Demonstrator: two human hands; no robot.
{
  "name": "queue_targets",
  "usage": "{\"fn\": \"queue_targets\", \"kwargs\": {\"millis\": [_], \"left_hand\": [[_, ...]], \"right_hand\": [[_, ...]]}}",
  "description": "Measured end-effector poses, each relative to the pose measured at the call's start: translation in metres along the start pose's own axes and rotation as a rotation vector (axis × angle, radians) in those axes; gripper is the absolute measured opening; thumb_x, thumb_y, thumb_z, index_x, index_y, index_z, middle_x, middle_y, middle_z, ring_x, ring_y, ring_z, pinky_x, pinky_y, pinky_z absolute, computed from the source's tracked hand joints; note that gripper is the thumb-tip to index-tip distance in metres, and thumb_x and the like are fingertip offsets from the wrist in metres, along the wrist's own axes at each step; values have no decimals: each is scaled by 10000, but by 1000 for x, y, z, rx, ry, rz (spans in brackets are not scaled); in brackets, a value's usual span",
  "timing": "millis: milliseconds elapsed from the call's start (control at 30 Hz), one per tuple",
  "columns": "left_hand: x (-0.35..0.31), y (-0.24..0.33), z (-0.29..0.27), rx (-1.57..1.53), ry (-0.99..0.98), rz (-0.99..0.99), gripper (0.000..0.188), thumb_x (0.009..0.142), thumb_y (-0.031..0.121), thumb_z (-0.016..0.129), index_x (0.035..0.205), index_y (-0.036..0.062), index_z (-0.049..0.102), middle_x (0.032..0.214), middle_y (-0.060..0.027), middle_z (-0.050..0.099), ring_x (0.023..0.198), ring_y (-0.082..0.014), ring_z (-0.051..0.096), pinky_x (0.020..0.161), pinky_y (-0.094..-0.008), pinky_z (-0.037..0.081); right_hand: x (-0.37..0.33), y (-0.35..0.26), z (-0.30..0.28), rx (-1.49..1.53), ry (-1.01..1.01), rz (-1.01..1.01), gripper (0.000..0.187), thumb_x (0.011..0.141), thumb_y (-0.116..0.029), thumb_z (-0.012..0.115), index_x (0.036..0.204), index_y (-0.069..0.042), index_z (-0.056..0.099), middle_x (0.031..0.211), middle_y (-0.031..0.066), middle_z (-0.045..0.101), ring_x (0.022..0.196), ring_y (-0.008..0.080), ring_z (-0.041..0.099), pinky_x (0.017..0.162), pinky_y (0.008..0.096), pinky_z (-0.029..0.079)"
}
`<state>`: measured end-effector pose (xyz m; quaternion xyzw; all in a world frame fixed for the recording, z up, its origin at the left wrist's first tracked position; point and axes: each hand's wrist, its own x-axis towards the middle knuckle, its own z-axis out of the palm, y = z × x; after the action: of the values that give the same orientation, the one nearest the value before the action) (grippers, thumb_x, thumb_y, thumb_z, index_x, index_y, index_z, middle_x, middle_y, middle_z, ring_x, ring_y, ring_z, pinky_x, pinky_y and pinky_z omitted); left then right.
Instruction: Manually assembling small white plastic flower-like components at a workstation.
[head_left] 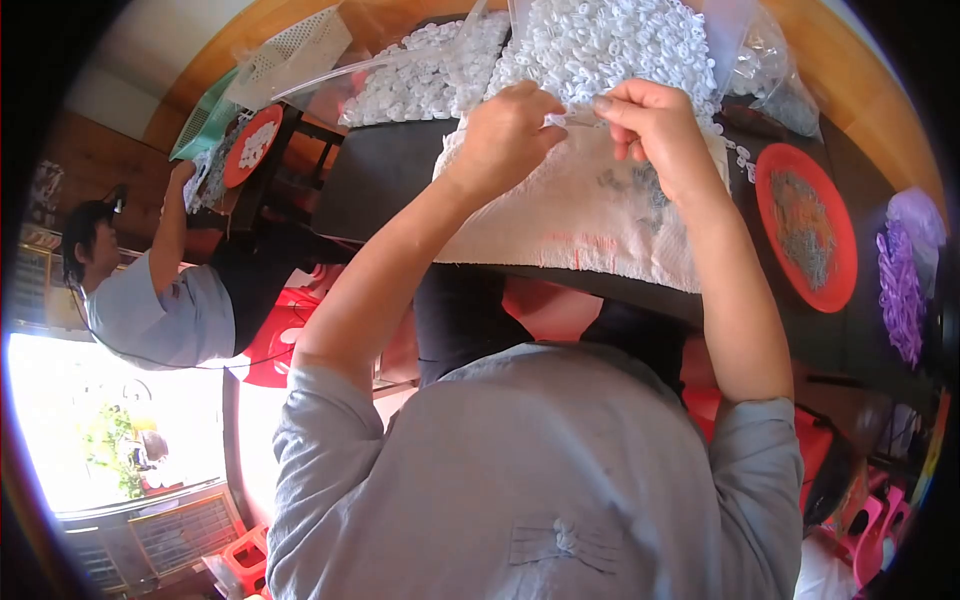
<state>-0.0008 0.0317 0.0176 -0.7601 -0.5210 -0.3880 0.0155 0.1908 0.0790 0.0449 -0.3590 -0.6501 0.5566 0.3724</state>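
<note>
Grey short-sleeved shirt fabric (550,450) fills the lower middle of the frame, and bare forearms reach from it toward the upper centre. Near the top, the left hand (512,130) is curled, thumb and forefinger apparently pinching a small white plastic piece (556,120). Just beside it, the right hand (658,125) has its thumb and forefinger drawn together, other fingers bent; I cannot tell whether anything is between them. Both are above a pale, grey-smudged cloth (560,215) on a dark tabletop (385,190).

Beyond them, at the top centre, lies a large heap of small white plastic loops (620,50); a round orange-red plastic tray (795,158) of thin grey bits (805,250) is at the right.

Fine two-handed work on one small piece seems the step in hand, judging by the close fingertips. Any next move at this spot would call for a steady left pinch and precise, light right fingertips.
</note>
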Motion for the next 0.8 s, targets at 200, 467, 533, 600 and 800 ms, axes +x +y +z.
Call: {"fn": "queue_targets", "kwargs": {"millis": [200,467,533,600,800], "left_hand": [[5,-7,17,128,-157,39,192,743,157,715,927,122,676,833,-64,575,749,-246,604,672,-362,493],[-9,40,36,-134,-164,71,154,738,132,705,860,68,636,828,-89,599,702,-257,616,636,-356,498],[-9,41,46,4,-189,137,146,744,127,707,846,55,630,822,-105,596,698,-258,612,628,-339,493],[-11,36,44,-38,-202,64,136,761,127,704,840,42,632,794,-88,600,671,-232,601,623,-334,488],[-7,24,31,-486,-106,-266,105,825,97,667,813,-4,639,671,-17,580,595,-115,524,566,-278,454]], "right_hand": [[8,14,-7,-197,46,-133,134,850,-135,655,785,-23,620,595,-30,499,506,44,433,456,210,350],[-5,-4,-6,-30,184,-200,106,845,-136,661,817,-35,640,601,-43,507,507,37,426,465,204,299],[-6,-3,-7,-54,159,-203,119,843,-145,662,802,-37,636,594,-44,503,509,39,427,473,207,300],[-3,2,-7,-51,142,-180,141,831,-150,671,761,-36,624,588,-39,505,513,41,431,470,208,333],[-6,-1,-8,-58,133,-139,162,830,-159,669,739,-36,614,576,-37,494,515,41,422,468,214,319]]}}
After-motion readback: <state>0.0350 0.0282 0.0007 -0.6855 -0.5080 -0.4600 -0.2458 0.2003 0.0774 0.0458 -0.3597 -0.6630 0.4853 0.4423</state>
